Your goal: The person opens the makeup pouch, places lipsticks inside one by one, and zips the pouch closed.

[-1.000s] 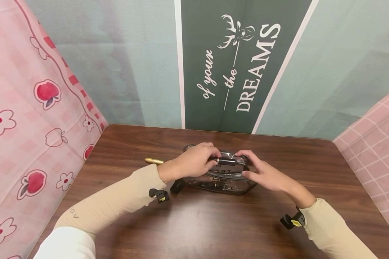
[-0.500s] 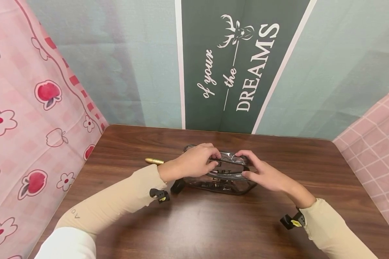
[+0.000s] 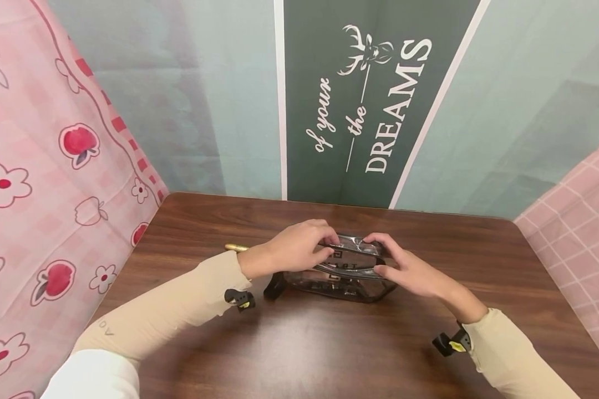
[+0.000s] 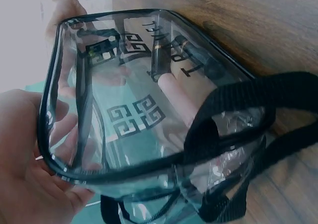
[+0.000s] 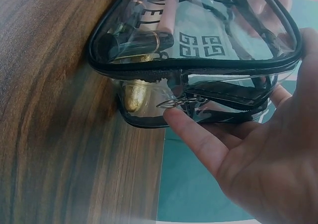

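I find the pouch (image 3: 351, 271) on the counter (image 3: 299, 343), between my hands, its mouth gaping upward. My left hand (image 3: 299, 246) arches over the far rim from the left; its fingers are narrow and bent, and I cannot tell whether they pinch that rim. My right hand (image 3: 413, 269) holds the right end, thumb and fingers spread wide across the mouth. One right finger is at the zip pull (image 5: 170, 104); whether it presses there is unclear. Through the clear wall I note a pink tube (image 4: 176, 96) and black caps beside it; a gold tip (image 5: 133, 99) shows at the right end. A black strap (image 4: 258, 91) loops from the left end. A gold tube (image 3: 236, 247) lies near my left wrist, partly hidden.
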Demonstrator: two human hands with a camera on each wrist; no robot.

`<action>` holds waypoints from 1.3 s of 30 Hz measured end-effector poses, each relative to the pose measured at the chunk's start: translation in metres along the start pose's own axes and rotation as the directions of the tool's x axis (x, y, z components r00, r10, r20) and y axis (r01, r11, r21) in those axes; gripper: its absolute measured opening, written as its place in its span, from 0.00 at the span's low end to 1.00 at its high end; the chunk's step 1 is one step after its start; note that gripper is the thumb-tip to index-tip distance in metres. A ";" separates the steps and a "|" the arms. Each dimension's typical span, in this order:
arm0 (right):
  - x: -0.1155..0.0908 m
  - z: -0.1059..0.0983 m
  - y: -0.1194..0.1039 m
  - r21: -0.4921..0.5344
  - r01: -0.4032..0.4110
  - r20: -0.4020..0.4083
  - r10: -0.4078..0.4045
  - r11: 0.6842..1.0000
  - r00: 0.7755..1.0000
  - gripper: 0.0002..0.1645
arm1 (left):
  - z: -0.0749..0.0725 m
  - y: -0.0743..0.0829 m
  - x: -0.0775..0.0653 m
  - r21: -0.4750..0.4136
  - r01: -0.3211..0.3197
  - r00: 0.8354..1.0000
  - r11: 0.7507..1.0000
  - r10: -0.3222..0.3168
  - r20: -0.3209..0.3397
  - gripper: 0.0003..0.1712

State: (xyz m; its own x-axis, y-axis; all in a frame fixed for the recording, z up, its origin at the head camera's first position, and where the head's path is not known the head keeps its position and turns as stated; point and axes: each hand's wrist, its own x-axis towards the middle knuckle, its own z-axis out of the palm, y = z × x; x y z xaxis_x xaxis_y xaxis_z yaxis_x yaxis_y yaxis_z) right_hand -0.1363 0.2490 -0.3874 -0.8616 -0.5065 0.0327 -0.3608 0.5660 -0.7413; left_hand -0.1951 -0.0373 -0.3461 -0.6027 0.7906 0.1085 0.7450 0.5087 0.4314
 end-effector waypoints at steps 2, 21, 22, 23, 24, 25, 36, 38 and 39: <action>0.000 0.000 0.000 0.004 0.004 -0.001 -0.004 1.000 1.000 0.33 | -0.004 -0.002 -0.003 0.007 -0.004 1.000 1.000 0.004 -0.011 0.11; 0.001 -0.001 -0.002 -0.023 -0.021 0.018 0.021 1.000 1.000 0.33 | -0.031 -0.044 -0.057 -0.048 0.055 0.993 0.997 -0.059 -0.098 0.08; 0.000 -0.002 -0.002 -0.023 -0.019 0.018 0.019 1.000 1.000 0.33 | -0.032 -0.046 -0.059 -0.058 0.059 0.994 0.997 -0.064 -0.093 0.08; 0.000 -0.002 -0.002 -0.023 -0.018 0.016 0.018 1.000 1.000 0.33 | -0.033 -0.047 -0.062 -0.068 0.063 0.994 0.996 -0.069 -0.086 0.08; 0.000 -0.002 -0.001 -0.023 -0.017 0.015 0.017 1.000 1.000 0.33 | -0.034 -0.048 -0.065 -0.074 0.069 0.994 0.995 -0.075 -0.080 0.09; 0.000 -0.002 -0.001 -0.021 -0.016 0.014 0.016 1.000 1.000 0.33 | -0.034 -0.049 -0.067 -0.078 0.077 0.994 0.994 -0.083 -0.074 0.09; 0.000 -0.003 -0.002 0.002 -0.012 0.013 0.012 1.000 1.000 0.32 | -0.039 -0.063 -0.106 -0.107 0.207 0.970 0.972 -0.218 -0.109 0.11; 0.000 -0.003 -0.002 0.003 -0.008 0.012 0.008 1.000 1.000 0.33 | -0.038 -0.066 -0.114 -0.123 0.237 0.962 0.964 -0.251 -0.111 0.12; 0.000 -0.003 -0.001 -0.002 -0.007 0.011 0.007 1.000 1.000 0.33 | -0.037 -0.068 -0.118 -0.134 0.245 0.959 0.960 -0.260 -0.112 0.13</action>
State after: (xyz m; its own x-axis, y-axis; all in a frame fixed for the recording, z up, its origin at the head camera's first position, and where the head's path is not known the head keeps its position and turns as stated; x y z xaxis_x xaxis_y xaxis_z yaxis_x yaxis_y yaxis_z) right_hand -0.1373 0.2499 -0.3843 -0.8600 -0.5099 0.0202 -0.3558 0.5707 -0.7401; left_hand -0.1851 -0.1777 -0.3546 -0.8038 0.5878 0.0920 0.5296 0.6364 0.5609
